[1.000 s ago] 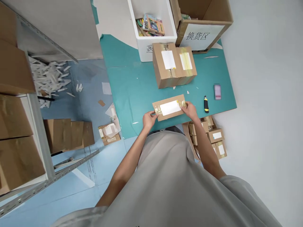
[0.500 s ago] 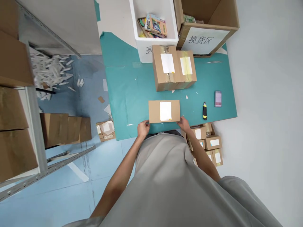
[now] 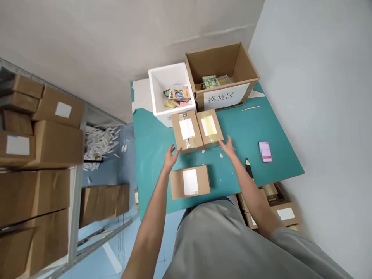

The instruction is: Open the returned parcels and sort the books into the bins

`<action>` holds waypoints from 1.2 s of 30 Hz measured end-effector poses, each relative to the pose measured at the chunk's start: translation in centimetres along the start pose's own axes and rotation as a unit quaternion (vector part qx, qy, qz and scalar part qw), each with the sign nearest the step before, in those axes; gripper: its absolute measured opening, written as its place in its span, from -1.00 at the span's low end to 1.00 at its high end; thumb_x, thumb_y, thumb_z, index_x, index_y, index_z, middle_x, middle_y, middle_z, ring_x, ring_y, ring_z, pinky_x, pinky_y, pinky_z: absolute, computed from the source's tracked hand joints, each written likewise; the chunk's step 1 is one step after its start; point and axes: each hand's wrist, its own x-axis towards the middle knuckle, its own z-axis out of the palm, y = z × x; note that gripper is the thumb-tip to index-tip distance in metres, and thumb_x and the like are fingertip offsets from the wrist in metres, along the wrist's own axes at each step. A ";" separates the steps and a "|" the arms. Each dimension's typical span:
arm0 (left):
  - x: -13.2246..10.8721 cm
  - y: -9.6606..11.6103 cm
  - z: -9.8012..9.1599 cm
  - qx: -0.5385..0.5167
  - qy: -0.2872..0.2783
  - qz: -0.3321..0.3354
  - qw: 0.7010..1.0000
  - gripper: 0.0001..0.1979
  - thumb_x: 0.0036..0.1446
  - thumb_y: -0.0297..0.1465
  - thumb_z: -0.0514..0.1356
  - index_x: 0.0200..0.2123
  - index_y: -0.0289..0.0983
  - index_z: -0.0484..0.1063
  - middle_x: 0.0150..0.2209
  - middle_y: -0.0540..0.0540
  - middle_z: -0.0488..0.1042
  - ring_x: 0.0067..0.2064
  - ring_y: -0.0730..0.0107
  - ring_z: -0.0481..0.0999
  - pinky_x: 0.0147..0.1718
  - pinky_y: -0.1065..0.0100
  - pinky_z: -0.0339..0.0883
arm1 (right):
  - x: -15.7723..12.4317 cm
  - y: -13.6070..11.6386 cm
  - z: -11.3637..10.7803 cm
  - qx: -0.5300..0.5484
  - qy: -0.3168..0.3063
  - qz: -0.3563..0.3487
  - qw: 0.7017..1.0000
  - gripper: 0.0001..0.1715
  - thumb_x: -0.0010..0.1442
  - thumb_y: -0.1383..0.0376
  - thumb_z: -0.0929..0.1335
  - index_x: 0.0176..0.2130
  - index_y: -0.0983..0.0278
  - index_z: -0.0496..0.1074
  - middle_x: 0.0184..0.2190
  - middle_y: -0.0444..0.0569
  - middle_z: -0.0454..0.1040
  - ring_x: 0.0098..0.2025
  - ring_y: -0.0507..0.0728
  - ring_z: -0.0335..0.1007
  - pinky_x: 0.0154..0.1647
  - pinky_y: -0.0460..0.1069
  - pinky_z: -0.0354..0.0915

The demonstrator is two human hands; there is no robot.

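My left hand (image 3: 171,157) reaches over the green table, fingers apart, near the front left corner of a taped cardboard box (image 3: 195,133) with a white label. On the other side, my right hand (image 3: 227,147) has its fingers spread beside the front right corner of a smaller taped box (image 3: 215,136). These two boxes stand side by side. Whether any fingertip touches them I cannot tell. Closer to me, a long cardboard box (image 3: 178,184) with a white label lies between my forearms, untouched by either hand.
Behind the boxes stand a white foam bin (image 3: 154,93) holding small colourful packs and a big open carton (image 3: 247,73) with a paper sign. A box cutter (image 3: 248,169) and a pixelated phone-like item (image 3: 265,152) lie at right. Shelving with cartons (image 3: 59,143) stands left.
Both hands have left the long box and moved forward to either side of the two taped boxes. My view has tilted up, showing more of the wall and shelves.
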 end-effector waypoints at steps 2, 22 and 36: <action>0.8 1.6 1.6 -0.031 -0.007 -0.028 0.999 -0.31 0.37 -0.23 0.46 0.44 -0.35 0.45 0.29 -0.40 0.65 0.38 -0.12 0.63 0.44 -0.05 0.44 | 1.1 -1.1 1.1 0.049 -0.017 0.050 0.997 0.09 0.25 -0.21 0.52 0.50 0.25 0.29 0.22 0.28 0.62 -0.12 0.24 0.72 -0.16 0.08 0.65; 0.1 5.4 12.8 -0.013 -0.076 0.040 0.996 -0.20 0.26 0.07 0.44 0.34 -0.38 0.55 0.09 -0.35 0.76 0.08 -0.08 0.77 0.07 0.07 0.67 | 6.0 0.8 -8.4 0.102 0.055 0.046 0.992 0.02 0.15 -0.37 0.48 0.28 0.24 0.47 0.12 0.25 0.68 -0.12 0.32 0.75 -0.21 0.11 0.64; -11.0 -7.3 0.9 0.209 0.091 0.120 0.966 -0.02 0.45 0.24 0.11 0.58 -0.42 0.25 0.62 -0.52 0.19 0.70 -0.32 0.03 0.65 -0.26 -0.09 | -10.3 9.7 -14.9 -0.302 0.163 0.081 0.936 -0.25 0.22 0.01 0.55 0.21 0.38 0.47 0.33 0.55 0.43 0.47 0.61 0.28 0.56 0.45 0.14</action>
